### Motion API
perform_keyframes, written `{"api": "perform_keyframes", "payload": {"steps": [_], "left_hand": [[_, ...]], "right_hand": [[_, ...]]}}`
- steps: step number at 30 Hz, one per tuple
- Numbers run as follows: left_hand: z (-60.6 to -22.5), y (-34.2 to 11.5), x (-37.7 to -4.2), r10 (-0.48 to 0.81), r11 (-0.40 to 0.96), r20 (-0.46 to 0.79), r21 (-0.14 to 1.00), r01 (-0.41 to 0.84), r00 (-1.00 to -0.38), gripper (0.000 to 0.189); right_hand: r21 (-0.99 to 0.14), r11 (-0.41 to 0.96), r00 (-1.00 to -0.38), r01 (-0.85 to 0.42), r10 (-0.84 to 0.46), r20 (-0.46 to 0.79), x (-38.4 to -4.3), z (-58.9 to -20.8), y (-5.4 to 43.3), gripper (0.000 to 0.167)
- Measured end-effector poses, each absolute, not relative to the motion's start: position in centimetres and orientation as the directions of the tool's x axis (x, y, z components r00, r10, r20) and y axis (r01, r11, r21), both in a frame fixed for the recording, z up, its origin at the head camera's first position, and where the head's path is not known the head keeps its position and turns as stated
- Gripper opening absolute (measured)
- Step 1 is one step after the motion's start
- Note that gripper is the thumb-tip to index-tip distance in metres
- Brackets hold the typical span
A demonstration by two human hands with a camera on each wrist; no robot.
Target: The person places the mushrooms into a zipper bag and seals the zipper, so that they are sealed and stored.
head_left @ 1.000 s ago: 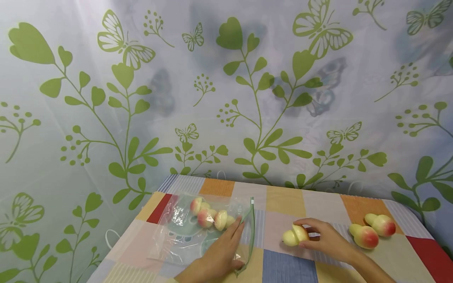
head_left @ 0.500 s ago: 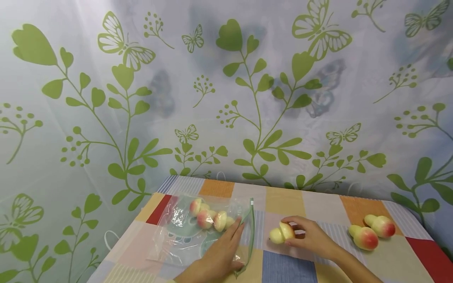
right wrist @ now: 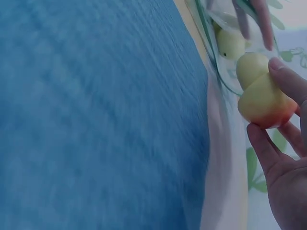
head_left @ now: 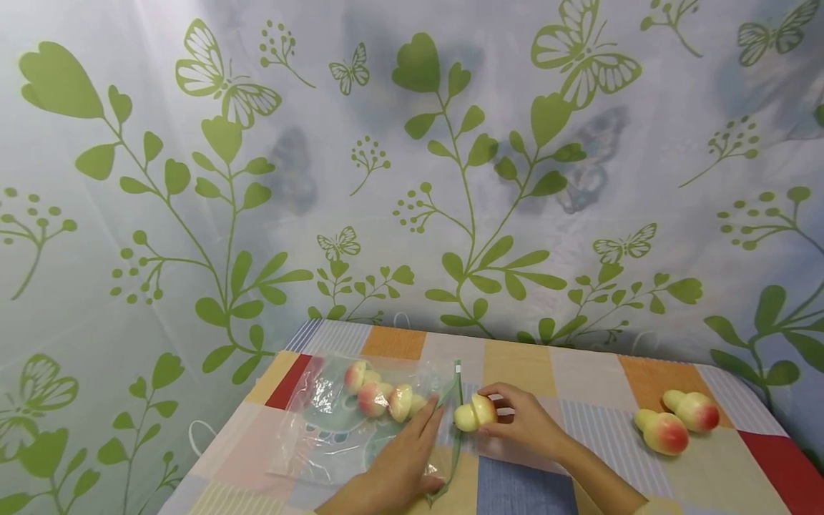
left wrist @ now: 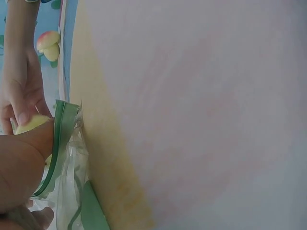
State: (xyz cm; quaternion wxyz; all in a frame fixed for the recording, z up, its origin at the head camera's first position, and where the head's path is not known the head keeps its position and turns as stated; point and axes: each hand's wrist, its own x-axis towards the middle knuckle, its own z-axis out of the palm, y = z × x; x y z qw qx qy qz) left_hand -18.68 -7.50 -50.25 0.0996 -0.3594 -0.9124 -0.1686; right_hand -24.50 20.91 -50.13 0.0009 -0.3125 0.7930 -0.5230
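My right hand (head_left: pixel 526 423) pinches a yellow, red-tinged mushroom-shaped piece (head_left: pixel 475 413) between thumb and fingers. Its small yellow end points left and overlaps the green-edged mouth of a clear zip bag (head_left: pixel 315 447). Across the bag's mouth lies my left hand (head_left: pixel 395 454), fingers long and straight, thumb spread toward the near end of the green strip. Inside the bag are several similar pieces (head_left: pixel 375 397), partly hidden by the left fingers. In the right wrist view, the held piece (right wrist: pixel 264 98) is right at the bag's green rim, fingertips around its red-tinged larger end.
Two more mushroom-shaped pieces (head_left: pixel 666 432) lie side by side at the table's right. A patchwork cloth (head_left: pixel 524 483) covers the table. Behind it hangs a pale curtain (head_left: pixel 360 286) with green leaves and butterflies.
My right hand has carried the held piece left across the cloth, up to the bag's mouth. The left hand, the bag and the two pieces at right stay in place.
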Motion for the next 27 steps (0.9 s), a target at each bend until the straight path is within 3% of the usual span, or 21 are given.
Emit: {"api": "perform_keyframes", "payload": {"steps": [14, 27], "left_hand": [[-50.3, -7.6, -18.6, 0.628, 0.697, 0.292, 0.201, 0.688, -0.721, 0.12], [-50.3, -7.8, -18.5, 0.63, 0.697, 0.29, 0.198, 0.689, -0.72, 0.116]], "right_hand": [[-0.827, 0.294, -0.809, -0.478, -0.514, 0.285, -25.8, -51.6, 16.3, 0.056], [-0.844, 0.285, -0.802, -0.454, -0.542, 0.249, -25.5, -51.8, 16.2, 0.055]]}}
